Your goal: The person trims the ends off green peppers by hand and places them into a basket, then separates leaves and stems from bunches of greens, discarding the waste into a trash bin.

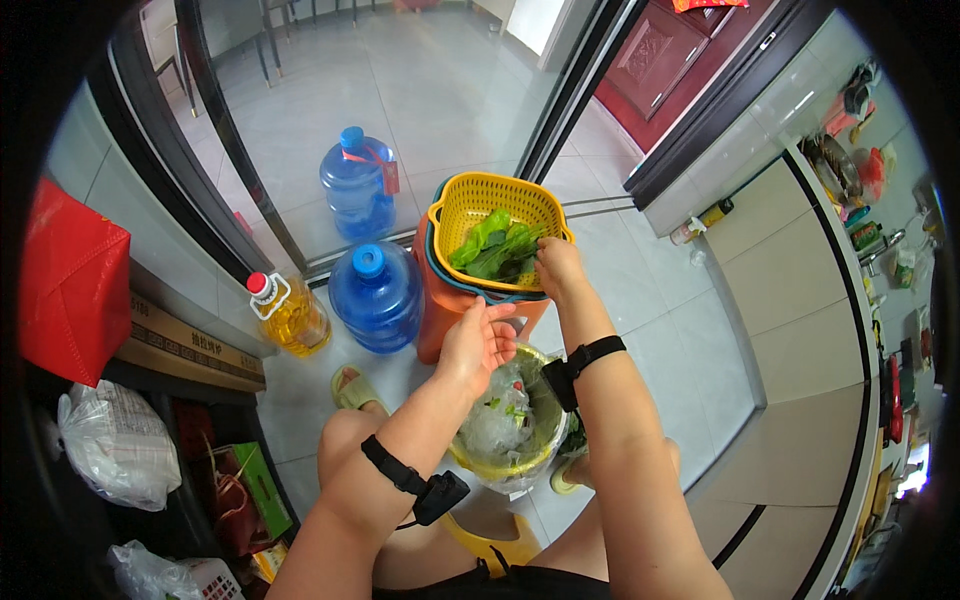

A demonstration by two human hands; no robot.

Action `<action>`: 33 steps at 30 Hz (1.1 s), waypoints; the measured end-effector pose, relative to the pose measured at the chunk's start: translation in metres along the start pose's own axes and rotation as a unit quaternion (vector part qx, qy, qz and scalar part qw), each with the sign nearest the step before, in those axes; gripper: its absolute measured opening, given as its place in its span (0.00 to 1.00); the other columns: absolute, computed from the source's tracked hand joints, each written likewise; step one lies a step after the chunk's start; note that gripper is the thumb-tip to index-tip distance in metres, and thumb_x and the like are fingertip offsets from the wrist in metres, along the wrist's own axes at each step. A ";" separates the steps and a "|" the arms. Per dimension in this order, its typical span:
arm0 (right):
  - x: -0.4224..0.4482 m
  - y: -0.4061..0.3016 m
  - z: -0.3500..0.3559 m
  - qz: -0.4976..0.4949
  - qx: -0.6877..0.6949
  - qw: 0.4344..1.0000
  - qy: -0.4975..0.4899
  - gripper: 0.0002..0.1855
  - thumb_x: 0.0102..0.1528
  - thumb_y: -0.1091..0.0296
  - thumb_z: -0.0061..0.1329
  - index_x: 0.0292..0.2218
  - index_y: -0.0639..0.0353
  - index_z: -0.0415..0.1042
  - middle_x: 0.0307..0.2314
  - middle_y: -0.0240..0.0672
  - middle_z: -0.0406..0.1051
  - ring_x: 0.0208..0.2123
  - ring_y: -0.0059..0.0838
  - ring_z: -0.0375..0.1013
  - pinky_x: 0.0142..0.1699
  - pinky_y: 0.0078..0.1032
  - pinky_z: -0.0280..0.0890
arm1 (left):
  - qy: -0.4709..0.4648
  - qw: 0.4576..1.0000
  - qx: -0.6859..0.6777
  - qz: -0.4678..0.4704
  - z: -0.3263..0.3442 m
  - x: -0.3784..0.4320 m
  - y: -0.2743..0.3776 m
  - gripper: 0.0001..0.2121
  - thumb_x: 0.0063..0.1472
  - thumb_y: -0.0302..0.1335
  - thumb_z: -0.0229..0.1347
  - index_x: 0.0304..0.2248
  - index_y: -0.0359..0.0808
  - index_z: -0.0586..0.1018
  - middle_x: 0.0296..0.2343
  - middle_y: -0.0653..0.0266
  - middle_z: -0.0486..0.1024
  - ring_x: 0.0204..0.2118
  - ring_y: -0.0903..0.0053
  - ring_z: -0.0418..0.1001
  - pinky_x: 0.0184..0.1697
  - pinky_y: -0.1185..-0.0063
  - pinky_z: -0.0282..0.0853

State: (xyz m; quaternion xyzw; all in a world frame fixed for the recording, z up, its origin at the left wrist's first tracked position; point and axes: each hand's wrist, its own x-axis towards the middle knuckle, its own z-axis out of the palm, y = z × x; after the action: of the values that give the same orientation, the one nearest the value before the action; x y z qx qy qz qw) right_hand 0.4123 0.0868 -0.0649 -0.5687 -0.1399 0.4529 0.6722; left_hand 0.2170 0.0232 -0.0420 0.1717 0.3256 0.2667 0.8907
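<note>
A yellow plastic colander basket (504, 191) holds green leafy vegetables (495, 247) and sits in a dark teal basin on an orange stool or bucket. My right hand (559, 264) is at the basket's right side, its fingertips down at the leaves; whether they grip any is hidden. Just in front of the basket, my left hand (480, 345) is palm up with fingers apart and nothing in it. Below it stands a lined waste bin (553, 446) with clear plastic and bits of green inside.
A blue water bottle (376, 296) and an oil jug (294, 319) stand left of the basket. Behind is a glass sliding door with another water bottle (358, 184) beyond it. Cabinets (795, 300) line the right. Dark greens lie partly hidden beside the bin.
</note>
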 end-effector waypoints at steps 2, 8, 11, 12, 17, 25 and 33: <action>0.007 0.003 -0.016 -0.065 -0.204 0.975 0.053 0.11 0.50 0.73 0.40 0.36 0.66 0.67 0.20 0.30 0.61 0.21 0.22 0.59 0.27 0.20 0.56 | 0.004 1.000 0.010 -0.004 0.006 0.001 -0.002 0.22 0.63 0.43 0.35 0.42 0.33 0.69 0.21 0.67 0.66 0.24 0.79 0.64 0.32 0.80 0.62; -0.047 -0.020 -0.037 -0.116 -0.075 0.990 -0.014 0.22 0.52 0.66 0.42 0.47 0.67 0.61 0.31 0.35 0.69 0.31 0.22 0.68 0.34 0.18 0.63 | 0.021 0.993 0.117 -0.018 0.010 0.001 -0.008 0.19 0.61 0.38 0.39 0.45 0.34 0.68 0.27 0.66 0.69 0.28 0.79 0.68 0.34 0.81 0.63; -0.061 -0.018 -0.110 -0.102 0.012 0.993 0.049 0.20 0.52 0.65 0.42 0.44 0.66 0.63 0.31 0.37 0.69 0.31 0.23 0.68 0.34 0.19 0.64 | -0.028 0.986 0.160 -0.040 0.020 0.005 -0.023 0.16 0.59 0.35 0.42 0.42 0.34 0.70 0.27 0.66 0.70 0.29 0.80 0.68 0.35 0.82 0.63; -0.060 -0.008 -0.141 -0.089 0.047 0.990 0.100 0.18 0.52 0.65 0.42 0.42 0.66 0.64 0.30 0.36 0.68 0.29 0.23 0.68 0.33 0.19 0.65 | -0.043 0.983 0.172 -0.043 0.025 0.003 -0.026 0.15 0.58 0.34 0.45 0.40 0.34 0.72 0.26 0.67 0.70 0.28 0.80 0.69 0.34 0.83 0.62; -0.065 0.100 -0.277 0.035 0.035 0.967 0.249 0.09 0.51 0.67 0.45 0.22 0.58 0.63 0.16 0.31 0.65 0.18 0.22 0.65 0.22 0.18 0.60 | -0.055 0.971 0.217 -0.078 0.031 0.010 -0.049 0.12 0.56 0.31 0.48 0.36 0.33 0.74 0.26 0.67 0.70 0.27 0.82 0.68 0.34 0.84 0.63; -0.071 0.246 -0.314 0.135 -0.412 0.871 0.229 0.23 0.45 0.58 0.51 0.38 0.68 0.69 0.28 0.44 0.72 0.30 0.36 0.72 0.36 0.27 0.66 | 0.001 0.936 0.314 -0.160 0.022 0.036 -0.077 0.12 0.56 0.27 0.47 0.39 0.29 0.71 0.23 0.67 0.70 0.27 0.82 0.68 0.34 0.84 0.65; -0.052 0.228 -0.279 0.222 -0.515 0.789 0.252 0.34 0.40 0.55 0.57 0.43 0.66 0.60 0.41 0.50 0.64 0.41 0.47 0.67 0.45 0.36 0.64 | 0.032 0.930 0.320 -0.178 0.013 0.051 -0.080 0.11 0.57 0.26 0.46 0.38 0.30 0.72 0.24 0.67 0.71 0.27 0.83 0.68 0.35 0.83 0.66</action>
State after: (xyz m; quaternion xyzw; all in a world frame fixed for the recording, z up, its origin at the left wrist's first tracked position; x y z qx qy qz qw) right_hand 0.4769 -0.1441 -0.3388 -0.9398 -0.0478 0.2912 0.1725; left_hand 0.2879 -0.0128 -0.0960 0.3780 0.4468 -0.0093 0.8108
